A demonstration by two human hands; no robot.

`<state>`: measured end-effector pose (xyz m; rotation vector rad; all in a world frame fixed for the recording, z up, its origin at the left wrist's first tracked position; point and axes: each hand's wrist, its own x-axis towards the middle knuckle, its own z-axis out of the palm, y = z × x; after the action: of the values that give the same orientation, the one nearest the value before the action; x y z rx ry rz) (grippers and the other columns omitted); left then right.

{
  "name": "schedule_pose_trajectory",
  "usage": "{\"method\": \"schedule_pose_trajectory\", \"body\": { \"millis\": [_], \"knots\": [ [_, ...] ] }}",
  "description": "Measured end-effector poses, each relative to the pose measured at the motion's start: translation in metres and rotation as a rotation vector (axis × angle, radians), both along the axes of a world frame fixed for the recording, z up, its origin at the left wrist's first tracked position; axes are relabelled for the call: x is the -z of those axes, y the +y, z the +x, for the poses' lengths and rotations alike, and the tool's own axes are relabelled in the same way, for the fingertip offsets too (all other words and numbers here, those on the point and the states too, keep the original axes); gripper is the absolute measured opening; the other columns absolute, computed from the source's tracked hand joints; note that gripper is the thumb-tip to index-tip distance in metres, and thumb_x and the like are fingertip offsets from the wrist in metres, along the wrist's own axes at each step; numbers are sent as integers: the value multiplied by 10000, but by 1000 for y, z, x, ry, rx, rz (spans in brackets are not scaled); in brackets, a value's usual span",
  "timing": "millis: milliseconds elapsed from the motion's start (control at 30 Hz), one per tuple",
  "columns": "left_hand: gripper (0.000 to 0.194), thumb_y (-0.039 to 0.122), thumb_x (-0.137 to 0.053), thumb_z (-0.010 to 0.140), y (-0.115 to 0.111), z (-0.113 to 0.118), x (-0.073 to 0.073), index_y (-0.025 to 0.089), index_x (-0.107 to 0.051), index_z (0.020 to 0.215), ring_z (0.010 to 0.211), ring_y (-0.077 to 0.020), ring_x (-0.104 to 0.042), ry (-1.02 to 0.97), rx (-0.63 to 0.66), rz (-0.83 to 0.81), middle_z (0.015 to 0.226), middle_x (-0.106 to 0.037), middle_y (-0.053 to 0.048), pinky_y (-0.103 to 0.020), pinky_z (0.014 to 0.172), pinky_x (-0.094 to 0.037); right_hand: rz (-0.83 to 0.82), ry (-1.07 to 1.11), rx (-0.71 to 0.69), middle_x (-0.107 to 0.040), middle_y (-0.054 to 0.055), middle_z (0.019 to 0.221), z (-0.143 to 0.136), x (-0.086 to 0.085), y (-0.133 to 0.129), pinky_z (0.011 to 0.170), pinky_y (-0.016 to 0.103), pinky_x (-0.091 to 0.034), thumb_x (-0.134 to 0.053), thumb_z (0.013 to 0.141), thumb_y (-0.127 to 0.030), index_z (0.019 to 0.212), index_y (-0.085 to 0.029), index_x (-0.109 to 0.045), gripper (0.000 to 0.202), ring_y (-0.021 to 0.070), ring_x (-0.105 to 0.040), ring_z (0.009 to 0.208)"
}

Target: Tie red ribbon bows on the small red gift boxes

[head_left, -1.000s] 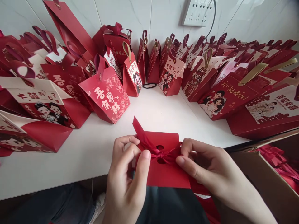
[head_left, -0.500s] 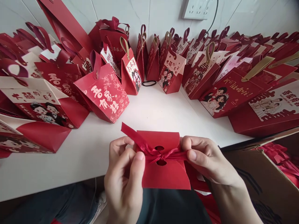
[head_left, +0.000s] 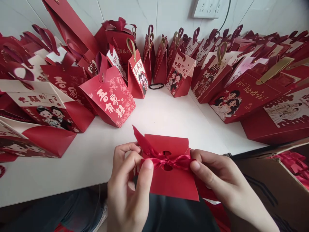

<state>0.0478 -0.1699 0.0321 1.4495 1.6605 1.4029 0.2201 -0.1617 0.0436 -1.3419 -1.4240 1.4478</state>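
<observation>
Here, both hands [head_left: 131, 180] [head_left: 222, 177] pinching red ribbon [head_left: 181, 162], near table edge [head_left: 60, 192], white tabletop [head_left: 164, 116] reaching to bags [head_left: 108, 103]

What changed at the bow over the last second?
The right hand moved right, drawing that side of the bow wider; the left hand eased slightly left. Neither visibly let go. The bags and black ring stayed put.

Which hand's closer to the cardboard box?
Right. The right hand, pinching the red ribbon, is just left of the cardboard box in view; the left hand is farther left, across the red packet.
</observation>
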Motion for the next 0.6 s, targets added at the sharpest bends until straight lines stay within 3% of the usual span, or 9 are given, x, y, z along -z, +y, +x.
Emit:
{"method": "schedule_pose_trajectory", "body": {
  "millis": [167, 367, 600],
  "knots": [
    [226, 228, -480, 861, 1, -4, 3, 197, -433, 642, 754, -128, -465, 99, -21, 36, 799, -420, -24, -196, 564, -408, 51, 52, -41, -376, -31, 558, -1, 5, 5, 438, 213, -277, -495, 884, -449, 562, -185, -376, 434, 78, -297, 472],
    [235, 201, -400, 869, 0, 9, 6, 198, -352, 638, 721, -124, -440, -173, -34, -37, 792, -382, -19, -192, 583, -445, 76, 308, -28, -371, -23, 581, -3, 25, 11, 495, 230, -305, -511, 875, -418, 552, -185, -374, 422, 103, -337, 533],
    [223, 203, -399, 870, 4, 9, 9, 198, -372, 648, 709, -116, -448, -171, -36, -26, 786, -391, -17, -182, 620, -472, 50, 462, 94, -302, -30, 546, -13, 36, 13, 528, 252, -317, -546, 830, -418, 498, -189, -294, 476, 115, -336, 543]
  ]
}}
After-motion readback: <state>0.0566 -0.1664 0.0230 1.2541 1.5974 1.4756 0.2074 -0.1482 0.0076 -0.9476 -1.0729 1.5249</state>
